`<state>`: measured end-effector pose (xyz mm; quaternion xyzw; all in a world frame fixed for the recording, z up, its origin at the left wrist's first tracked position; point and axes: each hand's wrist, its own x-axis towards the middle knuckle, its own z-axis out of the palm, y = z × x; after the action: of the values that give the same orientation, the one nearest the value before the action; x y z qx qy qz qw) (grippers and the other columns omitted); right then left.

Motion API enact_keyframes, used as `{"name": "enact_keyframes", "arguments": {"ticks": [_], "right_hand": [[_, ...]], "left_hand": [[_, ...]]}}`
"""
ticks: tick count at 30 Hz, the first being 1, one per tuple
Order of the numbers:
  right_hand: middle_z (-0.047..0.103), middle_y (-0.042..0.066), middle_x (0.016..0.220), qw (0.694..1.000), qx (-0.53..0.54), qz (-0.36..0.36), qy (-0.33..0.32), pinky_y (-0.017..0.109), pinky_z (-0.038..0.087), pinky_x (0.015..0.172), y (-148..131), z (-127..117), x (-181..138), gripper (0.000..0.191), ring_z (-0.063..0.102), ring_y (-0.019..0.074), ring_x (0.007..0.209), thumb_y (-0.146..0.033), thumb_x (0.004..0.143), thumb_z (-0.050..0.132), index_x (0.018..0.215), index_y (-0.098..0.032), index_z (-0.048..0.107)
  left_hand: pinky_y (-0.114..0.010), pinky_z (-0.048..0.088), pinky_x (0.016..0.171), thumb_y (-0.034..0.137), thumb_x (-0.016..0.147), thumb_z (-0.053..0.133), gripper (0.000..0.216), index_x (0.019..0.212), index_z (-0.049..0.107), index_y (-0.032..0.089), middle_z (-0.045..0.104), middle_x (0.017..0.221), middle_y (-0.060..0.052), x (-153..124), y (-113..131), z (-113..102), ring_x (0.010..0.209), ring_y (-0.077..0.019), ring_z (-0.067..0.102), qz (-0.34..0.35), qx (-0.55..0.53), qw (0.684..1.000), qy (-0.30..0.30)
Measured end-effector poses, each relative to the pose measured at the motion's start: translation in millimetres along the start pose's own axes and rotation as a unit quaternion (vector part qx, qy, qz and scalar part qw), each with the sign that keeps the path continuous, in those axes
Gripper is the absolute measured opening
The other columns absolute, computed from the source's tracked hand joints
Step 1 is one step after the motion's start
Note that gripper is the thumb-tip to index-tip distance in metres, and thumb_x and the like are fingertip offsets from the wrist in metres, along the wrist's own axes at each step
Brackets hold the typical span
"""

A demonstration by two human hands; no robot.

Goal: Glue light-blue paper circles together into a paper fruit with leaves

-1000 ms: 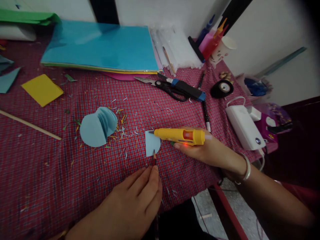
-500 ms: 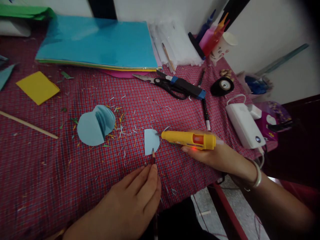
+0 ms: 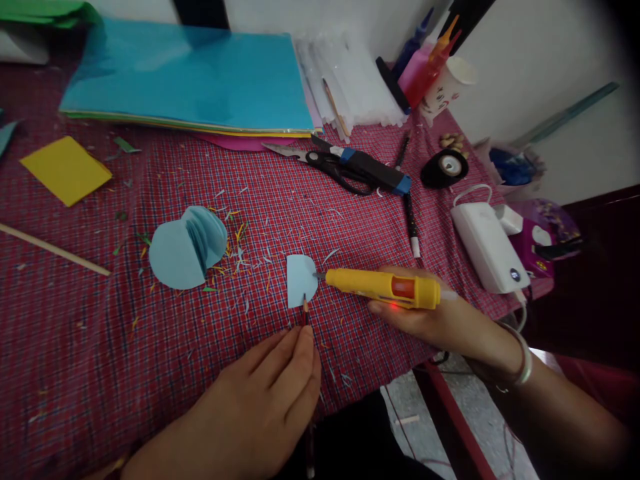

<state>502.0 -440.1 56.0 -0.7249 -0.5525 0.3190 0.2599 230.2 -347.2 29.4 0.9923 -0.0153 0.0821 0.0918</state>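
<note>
Your right hand (image 3: 435, 321) grips a yellow glue gun (image 3: 370, 285); your left hand (image 3: 270, 393) pinches a pencil (image 3: 305, 309).
The half-round paper (image 3: 299, 280) lies under its tip, apart from the fanned paper piece (image 3: 176, 257), whose leaves look already joined. Beyond, the paper cup's (image 3: 459, 72) contents are hidden; a pink container (image 3: 484, 157) holds something blue (image 3: 511, 167).

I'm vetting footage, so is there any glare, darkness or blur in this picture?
Head view: pale sheen on the blue sheet; head view again: black upper right corner, red glow at the yellow glue gun; head view too: white packets look soft.
</note>
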Motion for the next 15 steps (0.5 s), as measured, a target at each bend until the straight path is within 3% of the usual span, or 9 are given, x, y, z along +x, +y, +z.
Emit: {"name": "enact_keyframes", "arguments": {"ticks": [15], "right_hand": [[0.061, -0.002, 0.066, 1.000, -0.013, 0.001, 0.020, 0.026, 0.044, 0.048, -4, 5, -17, 0.016, 0.057, 0.0135, 0.054, -0.031, 0.086, 0.063, 0.075, -0.024, 0.053]], "left_hand": [[-0.040, 0.046, 0.098, 0.015, 0.091, 0.037, 0.040, 0.129, 0.051, 0.009, 0.051, 0.137, -0.018, 0, -1, -1, 0.123, -0.0291, 0.052, 0.006, 0.004, 1.000, -0.001]]}}
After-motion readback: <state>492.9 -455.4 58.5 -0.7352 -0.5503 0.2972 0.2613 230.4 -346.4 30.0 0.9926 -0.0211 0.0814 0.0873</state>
